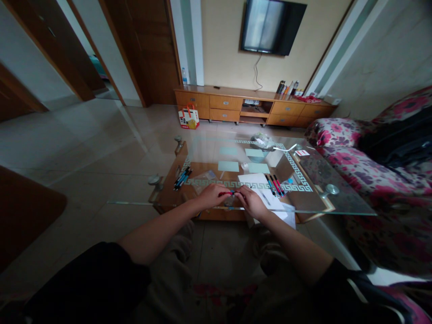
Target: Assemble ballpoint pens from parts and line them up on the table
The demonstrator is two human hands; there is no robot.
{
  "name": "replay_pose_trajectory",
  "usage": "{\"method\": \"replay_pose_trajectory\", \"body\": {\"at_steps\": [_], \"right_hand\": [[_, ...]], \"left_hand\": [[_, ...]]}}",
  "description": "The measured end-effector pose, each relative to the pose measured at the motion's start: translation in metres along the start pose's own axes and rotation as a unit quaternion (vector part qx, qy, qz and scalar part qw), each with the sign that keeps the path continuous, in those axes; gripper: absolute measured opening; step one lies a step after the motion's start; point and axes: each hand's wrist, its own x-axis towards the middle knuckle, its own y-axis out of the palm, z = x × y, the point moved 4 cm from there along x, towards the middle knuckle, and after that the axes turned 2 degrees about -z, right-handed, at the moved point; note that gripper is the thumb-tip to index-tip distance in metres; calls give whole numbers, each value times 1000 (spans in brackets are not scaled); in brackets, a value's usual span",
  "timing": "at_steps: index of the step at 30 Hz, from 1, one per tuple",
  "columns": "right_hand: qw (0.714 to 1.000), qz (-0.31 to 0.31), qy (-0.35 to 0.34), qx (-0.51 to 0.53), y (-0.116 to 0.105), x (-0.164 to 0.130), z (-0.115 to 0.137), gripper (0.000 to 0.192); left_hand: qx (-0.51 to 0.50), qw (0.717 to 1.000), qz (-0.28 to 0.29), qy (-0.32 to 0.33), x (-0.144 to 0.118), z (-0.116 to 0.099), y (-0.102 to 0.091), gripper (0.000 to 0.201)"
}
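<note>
At about nine o'clock from my hands I see a bunch of blue and black pens (182, 177) lying on the glass coffee table (337, 204), well apart from anything I hold. Just right of them sits a small clear packet (204, 177), too dim for me to read.

My left hand (213, 195) rests on the near edge of the glass, fingers curled shut around one end of a red pen (227, 193). The pen lies level, running toward three o'clock, and bridges the gap between both hands. My right hand (252, 202) meets it there, fingertips pinched on the other end; whether that end is a cap I cannot tell.

Under my right hand lies a white sheet of paper (256, 181). At two o'clock from that hand a few red, blue and black pens (275, 185) lie side by side on the sheet. Toward twelve o'clock pale green cards (228, 166) lie flat, and beyond them stands a bowl (261, 143). At three o'clock, off the table, is a floral sofa (364, 173).
</note>
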Motion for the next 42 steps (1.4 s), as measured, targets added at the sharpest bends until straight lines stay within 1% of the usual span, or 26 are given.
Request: {"method": "replay_pose_trajectory", "body": {"at_steps": [11, 27, 30, 34, 36, 42], "right_hand": [[999, 27, -2, -21, 4, 0, -2, 31], [999, 33, -3, -42, 4, 1, 3, 36], [997, 37, 2, -66, 2, 1, 4, 38], [989, 29, 22, -141, 0, 2, 8, 38], [987, 24, 29, -159, 0, 2, 12, 35], [990, 31, 21, -135, 0, 2, 18, 31]], "left_hand": [[20, 1000, 5, 8, -1, 0, 2, 27], [49, 999, 3, 22, -2, -4, 0, 28], [49, 999, 11, 16, -1, -3, 0, 28], [42, 999, 25, 0, 0, -1, -1, 26], [38, 999, 30, 0, 1, -1, -2, 26], [50, 998, 39, 25, 1, -7, 0, 29]]}}
